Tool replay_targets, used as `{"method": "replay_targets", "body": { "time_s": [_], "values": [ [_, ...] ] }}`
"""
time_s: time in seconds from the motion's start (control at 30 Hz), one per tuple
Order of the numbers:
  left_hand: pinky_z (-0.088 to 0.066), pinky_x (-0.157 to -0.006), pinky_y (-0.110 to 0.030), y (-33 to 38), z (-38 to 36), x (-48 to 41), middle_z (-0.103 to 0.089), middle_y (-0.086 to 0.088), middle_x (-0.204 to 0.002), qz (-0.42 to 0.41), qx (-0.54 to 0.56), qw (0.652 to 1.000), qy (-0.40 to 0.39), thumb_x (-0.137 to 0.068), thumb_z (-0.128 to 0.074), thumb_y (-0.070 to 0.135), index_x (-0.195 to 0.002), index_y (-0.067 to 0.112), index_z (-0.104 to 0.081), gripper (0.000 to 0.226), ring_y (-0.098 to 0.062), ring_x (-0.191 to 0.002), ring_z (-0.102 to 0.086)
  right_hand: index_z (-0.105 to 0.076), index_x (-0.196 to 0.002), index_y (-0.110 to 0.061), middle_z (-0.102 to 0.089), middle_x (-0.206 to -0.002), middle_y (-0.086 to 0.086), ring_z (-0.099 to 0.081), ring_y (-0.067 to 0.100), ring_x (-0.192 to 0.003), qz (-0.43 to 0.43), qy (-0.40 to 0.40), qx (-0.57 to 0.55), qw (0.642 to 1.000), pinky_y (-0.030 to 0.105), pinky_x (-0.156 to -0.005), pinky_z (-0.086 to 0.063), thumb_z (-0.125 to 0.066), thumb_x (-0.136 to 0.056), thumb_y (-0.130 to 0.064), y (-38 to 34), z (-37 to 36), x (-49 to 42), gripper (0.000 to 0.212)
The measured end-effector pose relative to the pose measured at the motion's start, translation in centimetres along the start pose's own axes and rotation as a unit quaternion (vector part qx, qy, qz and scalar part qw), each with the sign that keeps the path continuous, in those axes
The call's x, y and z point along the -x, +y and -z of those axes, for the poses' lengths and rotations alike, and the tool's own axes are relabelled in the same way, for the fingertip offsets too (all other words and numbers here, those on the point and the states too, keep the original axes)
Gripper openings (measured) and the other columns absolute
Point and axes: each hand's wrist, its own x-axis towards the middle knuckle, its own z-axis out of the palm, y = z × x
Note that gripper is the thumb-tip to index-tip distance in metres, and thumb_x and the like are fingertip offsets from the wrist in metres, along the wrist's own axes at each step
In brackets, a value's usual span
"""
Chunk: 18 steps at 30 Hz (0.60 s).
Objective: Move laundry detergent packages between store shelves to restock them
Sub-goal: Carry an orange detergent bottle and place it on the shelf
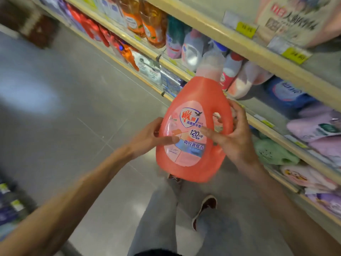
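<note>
I hold a large coral-orange detergent bottle (199, 93) with a pale cap and an oval label in front of me, above the aisle floor. My left hand (149, 137) grips its left side, thumb across the label. My right hand (230, 133) clasps the right side at the handle hole, fingers spread over the front. The bottle tilts slightly, cap pointing up toward the shelves on the right.
Store shelves (258, 48) with yellow price tags run along the right, stocked with detergent bottles (191, 50), orange refill pouches (153, 24) and soft pastel packs (317, 126). Grey tiled floor (73, 108) lies to the left. My legs and shoes (204, 209) are below the bottle.
</note>
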Motion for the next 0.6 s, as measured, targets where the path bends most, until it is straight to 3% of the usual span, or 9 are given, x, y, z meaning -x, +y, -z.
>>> {"method": "replay_targets", "body": {
  "time_s": [0.17,0.33,0.4,0.5,0.6],
  "values": [
    [-0.060,-0.090,-0.048,5.0,0.2,6.9,-0.075,0.003,-0.114,-0.052,0.051,0.992,0.108,-0.070,-0.079,0.053,-0.124,0.023,-0.062,0.064,-0.021,-0.102,-0.074,-0.043,-0.140,-0.044,-0.060,-0.133,-0.016,-0.059,0.003,-0.122,0.044,-0.046,0.045,0.997,0.045,-0.100,-0.052,-0.094,-0.056,-0.047,-9.1,0.1,1.9,0.099],
    [-0.057,-0.092,-0.055,8.4,-0.8,13.0,-0.076,-0.004,-0.113,-0.103,0.124,0.966,0.202,-0.075,-0.076,0.054,-0.122,0.020,-0.066,0.059,-0.028,-0.101,-0.074,-0.049,-0.139,-0.034,-0.068,-0.121,-0.013,-0.066,0.000,-0.107,0.100,-0.068,0.053,0.991,0.036,-0.095,-0.056,-0.093,-0.063,-0.031,-15.8,-0.2,4.6,0.089],
    [-0.059,-0.088,-0.051,9.7,-0.9,14.8,-0.076,-0.005,-0.111,-0.119,0.142,0.957,0.222,-0.076,-0.074,0.053,-0.120,0.017,-0.067,0.057,-0.030,-0.101,-0.074,-0.050,-0.139,-0.034,-0.068,-0.122,-0.012,-0.066,0.000,-0.107,0.120,-0.071,0.050,0.989,0.037,-0.096,-0.055,-0.092,-0.064,-0.030,-17.8,-0.4,5.6,0.086],
    [-0.058,-0.074,-0.033,11.1,-0.6,17.2,-0.078,-0.006,-0.106,-0.139,0.164,0.945,0.246,-0.077,-0.074,0.042,-0.118,0.013,-0.069,0.051,-0.029,-0.096,-0.075,-0.049,-0.141,-0.033,-0.066,-0.127,-0.010,-0.064,0.003,-0.113,0.141,-0.080,0.028,0.986,0.040,-0.100,-0.053,-0.091,-0.067,-0.031,-19.5,-0.8,7.3,0.084],
    [-0.058,-0.070,-0.029,12.3,0.0,19.5,-0.078,-0.005,-0.103,-0.174,0.181,0.931,0.264,-0.075,-0.075,0.039,-0.115,0.013,-0.070,0.049,-0.025,-0.091,-0.076,-0.048,-0.140,-0.037,-0.064,-0.131,-0.008,-0.062,0.009,-0.120,0.163,-0.084,0.026,0.983,0.045,-0.102,-0.051,-0.090,-0.065,-0.042,-21.4,-1.2,8.8,0.086]
  ]
}}
